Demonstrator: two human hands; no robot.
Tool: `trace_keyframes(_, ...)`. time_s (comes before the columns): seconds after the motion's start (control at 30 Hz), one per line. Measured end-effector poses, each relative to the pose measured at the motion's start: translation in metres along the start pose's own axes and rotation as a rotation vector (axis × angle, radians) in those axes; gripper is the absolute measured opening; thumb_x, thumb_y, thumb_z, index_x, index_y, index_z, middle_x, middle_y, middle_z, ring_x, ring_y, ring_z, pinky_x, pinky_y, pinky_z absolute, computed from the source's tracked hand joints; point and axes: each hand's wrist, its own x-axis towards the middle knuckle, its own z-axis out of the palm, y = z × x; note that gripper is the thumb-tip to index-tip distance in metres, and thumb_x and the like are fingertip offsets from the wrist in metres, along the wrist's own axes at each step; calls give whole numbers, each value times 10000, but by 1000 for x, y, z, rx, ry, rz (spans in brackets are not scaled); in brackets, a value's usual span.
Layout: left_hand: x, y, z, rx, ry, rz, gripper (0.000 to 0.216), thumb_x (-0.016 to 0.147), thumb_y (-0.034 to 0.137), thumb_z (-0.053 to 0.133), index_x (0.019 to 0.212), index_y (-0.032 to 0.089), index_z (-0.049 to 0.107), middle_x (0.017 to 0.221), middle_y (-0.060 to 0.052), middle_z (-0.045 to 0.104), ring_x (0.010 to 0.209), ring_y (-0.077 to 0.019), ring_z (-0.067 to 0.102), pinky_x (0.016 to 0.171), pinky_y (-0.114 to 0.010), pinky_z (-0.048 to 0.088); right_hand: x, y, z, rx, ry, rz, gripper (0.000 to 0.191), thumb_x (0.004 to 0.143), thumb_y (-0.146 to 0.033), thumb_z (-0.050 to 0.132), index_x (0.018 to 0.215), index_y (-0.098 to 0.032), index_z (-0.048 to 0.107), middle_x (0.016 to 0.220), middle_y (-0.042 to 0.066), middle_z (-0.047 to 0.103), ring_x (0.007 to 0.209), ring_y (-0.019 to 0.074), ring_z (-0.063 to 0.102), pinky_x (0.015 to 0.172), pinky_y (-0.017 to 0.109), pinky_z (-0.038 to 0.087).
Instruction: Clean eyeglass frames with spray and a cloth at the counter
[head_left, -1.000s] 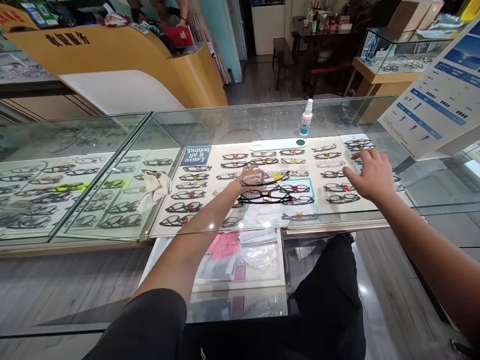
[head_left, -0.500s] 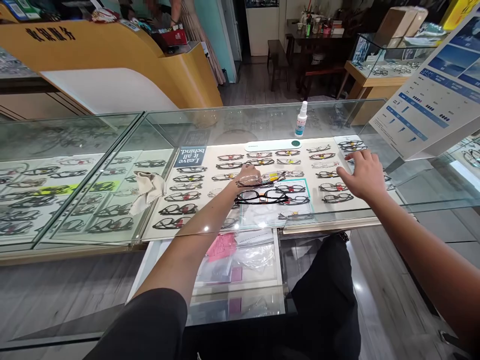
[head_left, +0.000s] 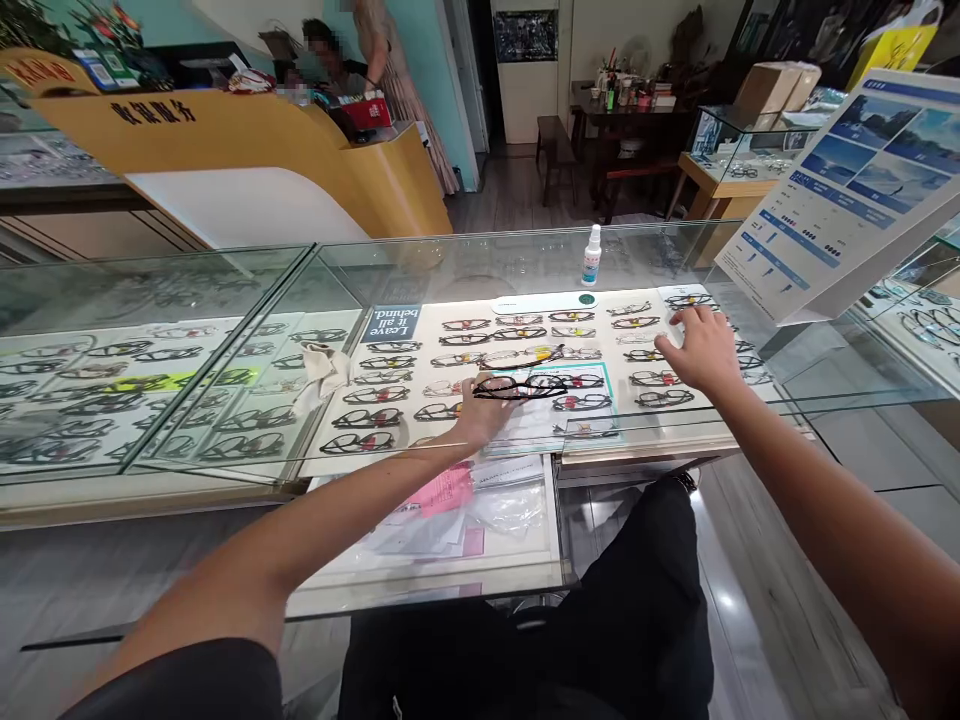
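- Black glasses (head_left: pixel 521 387) sit at my left hand's (head_left: pixel 486 408) fingers; pinched or not, I can't tell.
- My right hand (head_left: pixel 703 348) has fingers spread.
- A light edge grip should suit best.

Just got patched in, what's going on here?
A person is handling eyewear at a glass display counter. Their left hand is at the left end of the black-framed glasses; how firmly it holds them is unclear. A lighter pair lies just beyond. The right hand holds nothing visible, fingers loosely curled. A spray bottle stands toward the far edge, and a cloth lies off left.
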Motion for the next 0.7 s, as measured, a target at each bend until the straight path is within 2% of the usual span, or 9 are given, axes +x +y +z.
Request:
trace_keyframes(0.1, -42, 9, -3, 21, -68, -133, 152, 998, 348, 693, 936, 223, 753, 1192, -87, 789, 1314, -389, 566, 1122, -589, 314, 1, 3, 2, 25, 5, -5, 408, 936, -531, 581, 1163, -206, 674, 1264, 217, 655, 1230, 479, 563, 1032, 652, 479)
trace_keyframes(0.2, -85, 24, -18, -52, -204, -99, 165, 1001, 384, 718, 933, 236, 744, 1187, -67, 794, 1295, -354, 584, 1094, -538, 341, 3, 9, 2, 134, 20, 29, 385, 880, -529, 645, 1105, -219, 677, 1243, 203, 665, 1224, 471, 578, 1050, 654, 472)
trace_keyframes(0.33, -129, 51, -46, -119, -329, -55, 187, 1021, 410, 714, 929, 249, 741, 1162, -33, 793, 1254, -328, 593, 1078, -525, 336, 6, 18, -3, 435, 88, 188, 286, 824, -467, 682, 1005, -247, 659, 1202, 136, 718, 1136, 366, 670, 1031, 564, 517)
trace_keyframes(0.5, -158, 84, -78, -213, -369, 26, 205, 1035, 441, 717, 936, 263, 735, 1177, -22, 787, 1229, -299, 589, 1110, -508, 343, 5, 20, -7, 609, 116, 246, 246, 794, -429, 701, 966, -258, 660, 1114, 78, 772, 1060, 314, 709, 1008, 517, 536)
trace_keyframes(0.7, -170, 119, -117, -283, -323, 106, 230, 1044, 509, 686, 959, 306, 750, 1229, -28, 779, 1281, -311, 576, 1159, -532, 351, 4, 14, -10, 504, 88, 271, 280, 785, -468, 715, 962, -255, 678, 1191, 97, 779, 1109, 339, 702, 1011, 536, 515)
